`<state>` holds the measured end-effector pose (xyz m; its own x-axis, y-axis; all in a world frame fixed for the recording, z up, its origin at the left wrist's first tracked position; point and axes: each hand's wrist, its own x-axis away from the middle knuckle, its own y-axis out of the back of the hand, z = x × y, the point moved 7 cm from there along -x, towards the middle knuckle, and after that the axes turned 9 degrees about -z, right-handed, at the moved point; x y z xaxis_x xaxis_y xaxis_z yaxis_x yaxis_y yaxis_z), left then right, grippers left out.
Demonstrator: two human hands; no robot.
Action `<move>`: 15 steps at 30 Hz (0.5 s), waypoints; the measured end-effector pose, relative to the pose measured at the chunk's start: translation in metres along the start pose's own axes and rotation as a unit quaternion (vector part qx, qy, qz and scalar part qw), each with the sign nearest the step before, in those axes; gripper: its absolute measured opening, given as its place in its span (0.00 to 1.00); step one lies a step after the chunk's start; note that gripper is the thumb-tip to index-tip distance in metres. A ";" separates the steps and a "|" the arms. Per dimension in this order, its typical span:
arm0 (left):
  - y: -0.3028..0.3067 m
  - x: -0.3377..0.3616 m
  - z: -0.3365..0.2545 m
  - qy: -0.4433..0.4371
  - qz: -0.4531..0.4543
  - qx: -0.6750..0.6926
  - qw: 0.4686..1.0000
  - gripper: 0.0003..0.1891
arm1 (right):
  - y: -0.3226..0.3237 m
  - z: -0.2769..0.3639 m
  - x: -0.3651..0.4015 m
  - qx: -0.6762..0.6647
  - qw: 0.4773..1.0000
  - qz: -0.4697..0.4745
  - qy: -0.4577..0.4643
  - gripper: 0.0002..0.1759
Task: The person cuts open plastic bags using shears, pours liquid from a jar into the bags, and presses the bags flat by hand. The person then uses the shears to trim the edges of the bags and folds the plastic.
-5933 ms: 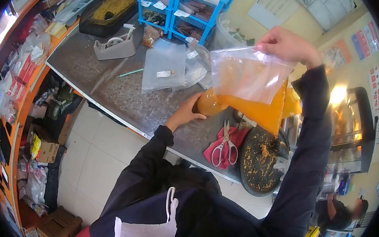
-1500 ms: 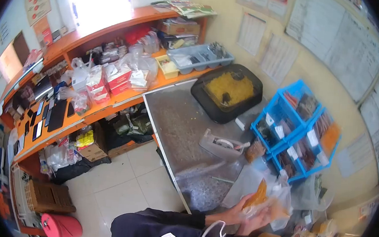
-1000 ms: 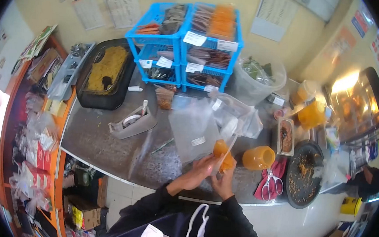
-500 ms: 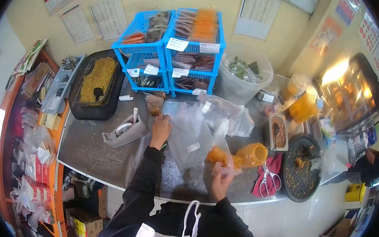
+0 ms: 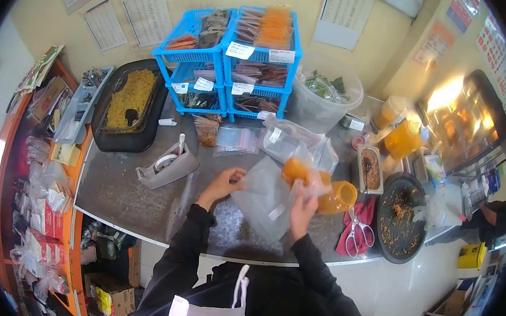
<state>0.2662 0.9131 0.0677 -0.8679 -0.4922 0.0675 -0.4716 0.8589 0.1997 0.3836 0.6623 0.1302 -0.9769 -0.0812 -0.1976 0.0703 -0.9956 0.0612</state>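
Note:
With curled fingers, my left hand (image 5: 225, 185) is at the left edge of a clear plastic bag (image 5: 263, 201) that lies on the counter; the grip is hard to make out. My right hand (image 5: 303, 208) is closed on the top of a small clear bag with orange contents (image 5: 295, 171), held above the larger bag's right side. Right beside it lies an orange-smeared jar (image 5: 344, 197), tilted with its mouth toward the right. More clear bags (image 5: 301, 147) lie behind, near small packets (image 5: 236, 140) and a brown-filled packet (image 5: 206, 132).
Blue baskets (image 5: 232, 56) of packets stand at the back, next to a clear bucket (image 5: 326, 107). A tape dispenser (image 5: 168, 167) and black tray (image 5: 105, 135) are on the left. Scissors (image 5: 354, 232) on a red cloth (image 5: 341, 243) and a round dark tray (image 5: 401, 250) are on the right.
My left hand has moved from the brown-filled packet to the large bag's left edge. My right hand has risen with the orange bag, and the large bag has shifted right.

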 end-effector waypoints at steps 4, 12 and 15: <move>-0.017 0.020 0.003 0.002 -0.056 -0.089 0.994 0.21 | -0.029 -0.031 -0.040 0.317 0.943 -0.046 0.088 0.28; 0.015 0.075 -0.058 -0.167 -0.224 -0.257 0.925 0.12 | -0.039 -0.052 -0.046 0.252 0.967 -0.021 0.024 0.26; 0.030 0.096 -0.113 -0.172 -0.147 -0.263 0.938 0.09 | -0.040 -0.008 -0.037 0.087 0.983 -0.020 0.160 0.25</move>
<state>0.1868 0.8753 0.1909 -0.7544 -0.5441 -0.3671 -0.6342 0.4599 0.6215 0.4188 0.7046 0.1274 -0.8632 -0.0797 -0.4985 -0.0294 -0.9778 0.2073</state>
